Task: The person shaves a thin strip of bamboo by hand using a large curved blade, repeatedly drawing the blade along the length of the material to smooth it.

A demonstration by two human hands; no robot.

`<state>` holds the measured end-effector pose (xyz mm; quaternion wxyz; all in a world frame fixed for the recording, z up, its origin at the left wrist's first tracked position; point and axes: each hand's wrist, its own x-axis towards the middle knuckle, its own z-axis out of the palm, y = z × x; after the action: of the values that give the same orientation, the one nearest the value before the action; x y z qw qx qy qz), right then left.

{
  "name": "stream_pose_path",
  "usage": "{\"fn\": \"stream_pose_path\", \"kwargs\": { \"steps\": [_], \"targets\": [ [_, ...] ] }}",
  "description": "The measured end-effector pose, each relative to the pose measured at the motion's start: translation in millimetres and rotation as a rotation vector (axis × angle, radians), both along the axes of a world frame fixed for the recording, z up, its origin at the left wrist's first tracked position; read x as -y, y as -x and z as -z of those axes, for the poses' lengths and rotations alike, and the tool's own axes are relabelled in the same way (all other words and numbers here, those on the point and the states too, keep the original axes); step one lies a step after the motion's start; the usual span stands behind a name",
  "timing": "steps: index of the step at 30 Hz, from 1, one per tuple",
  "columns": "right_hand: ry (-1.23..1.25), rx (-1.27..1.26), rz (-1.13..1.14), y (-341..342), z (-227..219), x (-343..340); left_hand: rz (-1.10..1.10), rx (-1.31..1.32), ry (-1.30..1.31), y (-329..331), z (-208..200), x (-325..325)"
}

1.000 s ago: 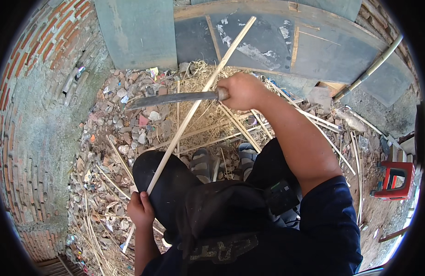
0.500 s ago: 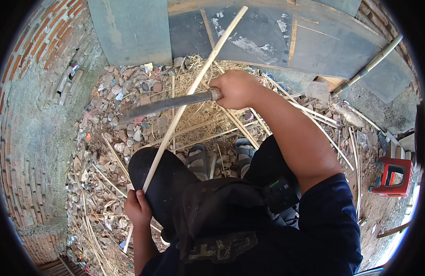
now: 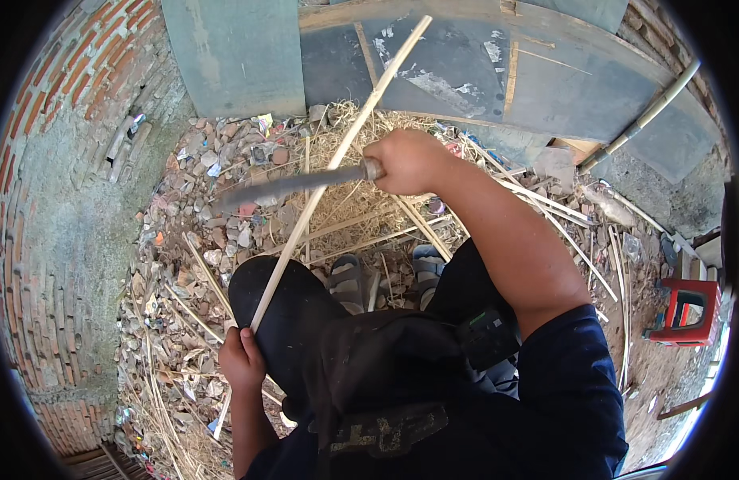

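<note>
My left hand [image 3: 243, 360] grips the lower part of a long pale strip, bamboo by its look [image 3: 293, 232]. The strip slants up and to the right, passing over my left knee and up to the grey panels. In my right hand [image 3: 409, 162] is the handle of a machete [image 3: 285, 187], its dark blade pointing left and blurred toward the tip. Blade and strip cross just left of my right fist; the blade appears to lie behind the strip there, and I cannot tell whether they touch.
Pale shavings [image 3: 345, 192] heap up ahead of my sandals [image 3: 347, 282], among stones and litter. Loose strips [image 3: 617, 296] lie on both sides. A brick wall [image 3: 57, 264] rises at left, grey panels [image 3: 433, 72] stand ahead, and a red stool [image 3: 689, 314] is at right.
The machete blade has shifted slightly downward across the strip. The strip and my left hand stay nearly in place, while the whole view has moved a little.
</note>
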<state>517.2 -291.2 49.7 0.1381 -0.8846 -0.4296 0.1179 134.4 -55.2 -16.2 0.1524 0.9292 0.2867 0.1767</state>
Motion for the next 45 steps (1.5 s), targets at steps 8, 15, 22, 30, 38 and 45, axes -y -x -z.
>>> {"fn": "stream_pose_path", "kwargs": {
  "steps": [8,15,22,30,38,45],
  "targets": [
    [-0.156,-0.212,0.490,-69,39,50,0.073,-0.105,-0.010,-5,-8,-9],
    [-0.100,-0.097,0.272,-41,15,38,0.094,-0.139,0.025,-3,-12,-8],
    [-0.091,-0.285,0.052,-43,9,35,0.154,-0.033,0.114,-3,-6,-17],
    [-0.045,-0.068,0.039,-18,16,6,0.099,-0.153,0.067,-1,-18,-10],
    [-0.212,-0.188,0.489,-72,38,54,0.090,-0.106,0.029,-4,-8,-12],
    [-0.170,-0.208,0.292,-44,11,39,0.109,-0.112,0.068,-5,-10,-11]
  ]
}}
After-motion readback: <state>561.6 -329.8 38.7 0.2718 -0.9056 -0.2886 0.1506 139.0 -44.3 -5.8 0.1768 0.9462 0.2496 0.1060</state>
